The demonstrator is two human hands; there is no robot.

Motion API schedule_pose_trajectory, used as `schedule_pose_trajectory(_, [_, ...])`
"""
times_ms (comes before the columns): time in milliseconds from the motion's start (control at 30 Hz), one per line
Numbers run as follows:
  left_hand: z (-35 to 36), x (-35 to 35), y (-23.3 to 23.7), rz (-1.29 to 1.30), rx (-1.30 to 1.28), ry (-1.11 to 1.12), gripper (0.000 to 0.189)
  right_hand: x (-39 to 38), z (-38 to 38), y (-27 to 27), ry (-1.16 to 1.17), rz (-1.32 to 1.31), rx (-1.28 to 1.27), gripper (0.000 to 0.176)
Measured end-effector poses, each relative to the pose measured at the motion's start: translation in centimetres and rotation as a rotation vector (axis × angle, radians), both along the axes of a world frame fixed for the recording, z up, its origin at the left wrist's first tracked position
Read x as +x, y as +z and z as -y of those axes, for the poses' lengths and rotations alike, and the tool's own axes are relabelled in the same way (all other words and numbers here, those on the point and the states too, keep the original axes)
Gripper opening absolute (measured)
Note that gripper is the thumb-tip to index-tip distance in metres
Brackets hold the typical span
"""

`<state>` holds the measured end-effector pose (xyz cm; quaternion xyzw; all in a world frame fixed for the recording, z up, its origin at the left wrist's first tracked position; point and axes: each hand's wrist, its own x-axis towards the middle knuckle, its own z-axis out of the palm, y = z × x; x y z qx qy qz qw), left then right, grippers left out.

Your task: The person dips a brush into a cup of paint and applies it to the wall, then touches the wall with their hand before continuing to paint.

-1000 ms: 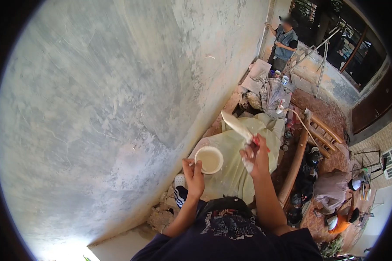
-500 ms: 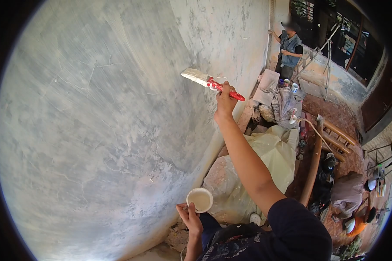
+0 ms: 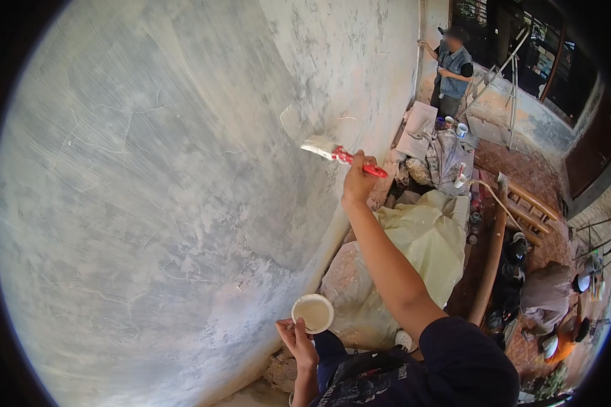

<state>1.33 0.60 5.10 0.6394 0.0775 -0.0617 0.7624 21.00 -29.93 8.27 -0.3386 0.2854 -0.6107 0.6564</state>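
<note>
My right hand [image 3: 360, 178] is closed around the red handle of a paintbrush [image 3: 349, 158], arm stretched forward. White paint coats the wide bristles, which lie at the surface of a grey, patchy wall [image 3: 183, 190]. A small outlined patch shows on the wall just left of the bristles. Low in the view, my left hand [image 3: 301, 344] grips a small white cup [image 3: 313, 313] by its rim and side. Pale, cream-coloured liquid fills part of the cup.
A plastic sheet [image 3: 424, 237] covers a heap beside the wall. Farther back stand a person [image 3: 453, 71] by the wall and a metal ladder [image 3: 514, 95]. Wooden poles [image 3: 489, 264] lie to the right, where other people [image 3: 548, 298] are bent low. White cups [image 3: 461, 129] rest on the rubble.
My right hand has drawn the paintbrush down and to the right along the wall. The outlined patch now shows where the bristles were. My left hand and the cup have barely moved.
</note>
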Motion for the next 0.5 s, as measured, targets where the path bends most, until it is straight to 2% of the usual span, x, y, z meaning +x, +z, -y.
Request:
schedule_pose_trajectory(67, [0.0,0.1,0.0,-0.001,-0.003,-0.002,0.015,1.2,0.7,2.1,-0.029,0.103,-0.107,0.026])
schedule_pose_trajectory(133, [0.1,0.1,-0.3,-0.007,-0.003,-0.001,0.015,1.6,1.2,5.3,-0.009,0.108,-0.092,0.026])
schedule_pose_trajectory(300, [-0.2,0.0,-0.3,-0.004,0.007,0.013,0.015,-0.6,1.1,12.4,0.216,0.320,0.026,0.027])
schedule_pose_trajectory(333, [-0.3,0.1,-0.4,-0.004,0.008,0.016,0.015,-0.4,1.4,12.0,0.218,0.320,0.028,0.027])
schedule_pose_trajectory(400, [-0.5,0.1,-0.5,-0.001,0.000,0.021,0.015,0.4,2.0,10.1,0.120,0.215,-0.135,0.028])
schedule_pose_trajectory(500, [-0.8,0.0,-0.2,-0.017,-0.032,0.026,0.016,2.0,2.1,4.0,0.063,0.090,-0.163,0.024])
